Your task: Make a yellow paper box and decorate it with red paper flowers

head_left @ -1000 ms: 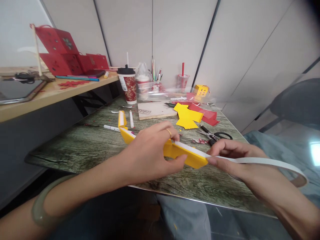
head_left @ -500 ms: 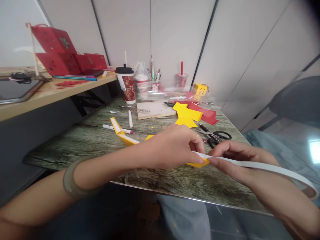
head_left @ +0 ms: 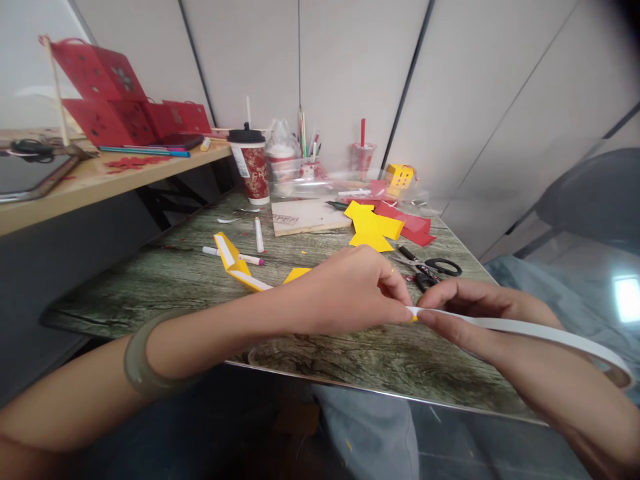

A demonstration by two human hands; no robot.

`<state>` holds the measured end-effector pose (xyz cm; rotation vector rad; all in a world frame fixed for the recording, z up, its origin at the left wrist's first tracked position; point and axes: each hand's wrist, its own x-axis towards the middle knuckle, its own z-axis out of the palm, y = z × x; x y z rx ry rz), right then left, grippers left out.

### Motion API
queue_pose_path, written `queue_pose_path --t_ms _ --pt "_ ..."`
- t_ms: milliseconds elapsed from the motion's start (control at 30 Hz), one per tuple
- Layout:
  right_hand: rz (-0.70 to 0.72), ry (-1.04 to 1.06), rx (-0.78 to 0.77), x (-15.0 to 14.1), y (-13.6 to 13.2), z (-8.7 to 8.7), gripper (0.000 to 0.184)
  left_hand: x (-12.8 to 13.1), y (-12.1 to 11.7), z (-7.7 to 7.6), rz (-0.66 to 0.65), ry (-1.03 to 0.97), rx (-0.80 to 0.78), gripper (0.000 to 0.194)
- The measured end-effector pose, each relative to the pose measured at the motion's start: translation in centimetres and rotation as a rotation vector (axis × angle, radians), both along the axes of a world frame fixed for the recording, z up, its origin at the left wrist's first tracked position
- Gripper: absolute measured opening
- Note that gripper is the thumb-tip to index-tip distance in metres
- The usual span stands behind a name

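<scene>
Two hands, left [head_left: 345, 290] and right [head_left: 480, 313], pinch white tape [head_left: 540, 328] at folded yellow paper [head_left: 240, 272] above table. Likely light, creasable; best held by edges.

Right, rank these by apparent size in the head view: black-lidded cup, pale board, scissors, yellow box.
Black-lidded cup and pale board: too alike to rank
Scissors
Yellow box, the smallest

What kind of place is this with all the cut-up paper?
It looks like a craft table, perhaps in a classroom or workshop: there are scissors, a yellow paper cutout and red paper boxes on the shelf.
</scene>
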<state>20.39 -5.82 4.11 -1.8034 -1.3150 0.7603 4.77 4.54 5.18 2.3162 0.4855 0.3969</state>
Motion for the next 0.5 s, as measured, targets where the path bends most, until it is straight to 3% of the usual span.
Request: queue_pose_path --t_ms 267,500 --pt "0.235 -0.237 -0.064 0.9 0.3 1.9 0.017 0.3 0.1 0.2 -0.048 0.131 -0.007 0.011" --pt "0.297 -0.405 -0.129 1.9 0.6 3.0 0.020 0.6 0.2 1.2 -0.098 0.167 -0.013 0.009"
